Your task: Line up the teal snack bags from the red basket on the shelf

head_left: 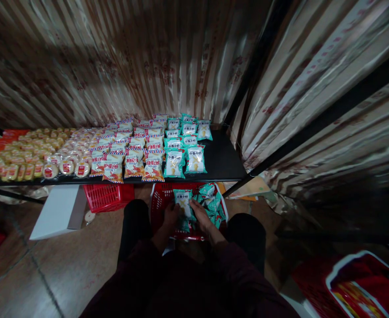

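Between my two hands, over a red basket (156,212), is a teal and white snack bag (183,202) with its printed front facing up. My left hand (172,215) grips its left side and my right hand (199,213) grips its right side. Several more teal bags (212,205) lie loose in the basket, mostly to the right of my hands. On the black shelf (223,154) beyond, teal bags (195,160) lie in rows, next to rows of orange and white snack bags (153,165).
Small round packaged cakes (66,167) and yellow packaged items (12,170) cover the shelf's left part. Below it are a white box (57,212) and another red basket (104,196). A slanting black post (280,141) stands right; a filled red basket (356,287) sits lower right.
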Tool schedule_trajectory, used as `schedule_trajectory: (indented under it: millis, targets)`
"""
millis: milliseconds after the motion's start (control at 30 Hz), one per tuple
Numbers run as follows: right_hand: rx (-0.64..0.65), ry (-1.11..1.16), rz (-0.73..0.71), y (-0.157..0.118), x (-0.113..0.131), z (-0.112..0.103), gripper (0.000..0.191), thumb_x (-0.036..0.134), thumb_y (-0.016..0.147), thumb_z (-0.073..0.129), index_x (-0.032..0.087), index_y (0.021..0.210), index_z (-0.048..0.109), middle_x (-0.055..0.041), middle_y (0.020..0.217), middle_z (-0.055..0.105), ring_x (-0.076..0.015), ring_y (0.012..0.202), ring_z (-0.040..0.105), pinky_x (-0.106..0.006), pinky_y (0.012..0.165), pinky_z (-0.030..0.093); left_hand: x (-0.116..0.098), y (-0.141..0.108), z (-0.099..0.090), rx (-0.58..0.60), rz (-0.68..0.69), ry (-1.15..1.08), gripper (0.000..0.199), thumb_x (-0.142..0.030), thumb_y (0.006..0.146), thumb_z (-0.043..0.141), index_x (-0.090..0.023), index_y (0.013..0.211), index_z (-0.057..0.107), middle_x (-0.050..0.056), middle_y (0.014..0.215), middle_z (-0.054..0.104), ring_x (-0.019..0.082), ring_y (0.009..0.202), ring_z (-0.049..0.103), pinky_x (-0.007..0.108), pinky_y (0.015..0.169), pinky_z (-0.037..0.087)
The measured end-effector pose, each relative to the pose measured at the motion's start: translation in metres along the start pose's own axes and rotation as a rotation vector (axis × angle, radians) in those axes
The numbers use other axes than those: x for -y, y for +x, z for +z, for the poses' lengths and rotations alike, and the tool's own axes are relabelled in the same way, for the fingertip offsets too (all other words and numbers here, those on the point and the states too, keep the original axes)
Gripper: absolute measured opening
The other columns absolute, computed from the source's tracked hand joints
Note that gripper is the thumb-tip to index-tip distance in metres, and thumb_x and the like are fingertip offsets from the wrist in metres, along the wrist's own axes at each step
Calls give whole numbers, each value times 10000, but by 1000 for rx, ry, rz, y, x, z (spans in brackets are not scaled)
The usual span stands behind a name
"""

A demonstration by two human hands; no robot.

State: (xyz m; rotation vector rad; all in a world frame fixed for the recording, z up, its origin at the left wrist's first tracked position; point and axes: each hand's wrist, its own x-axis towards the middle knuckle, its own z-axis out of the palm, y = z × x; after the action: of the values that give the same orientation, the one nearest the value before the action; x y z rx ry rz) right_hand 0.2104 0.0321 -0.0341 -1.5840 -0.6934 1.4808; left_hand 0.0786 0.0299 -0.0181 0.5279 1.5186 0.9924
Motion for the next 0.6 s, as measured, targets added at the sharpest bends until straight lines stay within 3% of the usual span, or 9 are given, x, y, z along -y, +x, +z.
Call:
schedule_trajectory:
  millis: [133, 267, 467, 600]
  targets:
    - [53, 5, 108, -13, 3, -2, 524, 499, 719, 658, 293, 1198, 600, -72, 1264, 621, -261, 1139, 584, -437, 861, 503, 1, 1, 1, -36, 26, 8, 242, -284, 734, 667, -118, 908, 643, 125, 920, 708, 195, 853, 665, 274, 745, 503]
    - [59, -22, 138, -18, 3, -2, 578, 506, 726, 642, 277, 1250, 556, -76, 1257, 628, -251, 1089, 618, -395, 820, 521, 9, 6, 1, -95, 53, 92, 247, -242, 716, 677, -149, 937, 617, 106, 944, 701, 202, 907, 657, 300, 809, 489]
    - [28, 78, 28, -18, 3, 3, 619, 458, 693, 679, 222, 1253, 563, -83, 1134, 693, -249, 1045, 650, -379, 900, 515, 8, 5, 1, -131, 214, 358, 241, -173, 733, 637, -185, 973, 629, 116, 1064, 673, 221, 1033, 613, 328, 923, 432]
    - [16, 8, -120, -17, 4, 8, 684, 499, 654, 699, 211, 1259, 561, -80, 1257, 626, -249, 1156, 584, -382, 990, 461, 2, 3, 7, -83, 166, 275, 180, -213, 718, 648, -200, 897, 661, 82, 1027, 687, 219, 1026, 612, 297, 893, 445]
